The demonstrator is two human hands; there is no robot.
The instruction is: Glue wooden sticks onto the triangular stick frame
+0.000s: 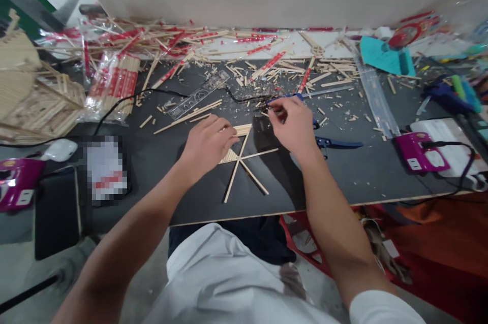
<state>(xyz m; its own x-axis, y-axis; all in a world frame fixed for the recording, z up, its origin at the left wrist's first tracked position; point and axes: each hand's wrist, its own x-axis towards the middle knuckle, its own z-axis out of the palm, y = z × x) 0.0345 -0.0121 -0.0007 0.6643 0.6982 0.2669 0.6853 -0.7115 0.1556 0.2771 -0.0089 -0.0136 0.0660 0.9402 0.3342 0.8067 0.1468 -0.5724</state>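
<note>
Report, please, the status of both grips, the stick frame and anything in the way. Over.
Left grip on spoked stick frame, covering part. Right grip to its right, contents unclear. Loose sticks close beyond left grip.

The sticks (238,158) are cream, the tabletop (343,174) charcoal.

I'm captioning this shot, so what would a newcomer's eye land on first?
Probably the star-shaped frame of thin wooden sticks near the front centre, partly covered by the left hand. Next, likely the bagged bundle of red-banded chopsticks at the left, and the bright magenta socket block at the right.
</note>
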